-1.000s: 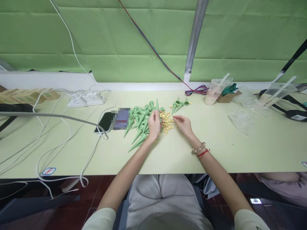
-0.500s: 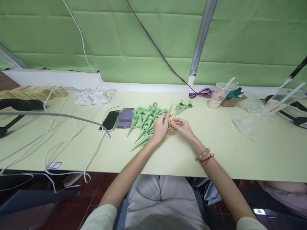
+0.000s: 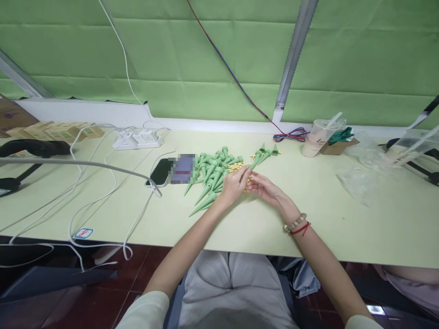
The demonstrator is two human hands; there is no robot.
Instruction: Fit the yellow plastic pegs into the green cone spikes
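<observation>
My left hand is closed around a green plastic plant-watering spike, most of which is hidden by the fingers. Right beside it, my right hand has its fingertips pinched at a small yellow plastic piece, partly hidden between the hands. A pile of green spikes lies to the left of my left hand. Just behind the hands is a heap of small yellow pieces. Several more spikes, some with yellow pieces at their ends, lie farther back on the right.
Left of the pile lie a phone and a blurred purple item. White cables and a power strip occupy the left side. Drink cups, a small cardboard box and clear plastic bags stand or lie on the right.
The held spike, upright before, now leans away to the right and lower. My left hand has turned with it, and my right fingers stay close beside it. The view has shifted slightly.
</observation>
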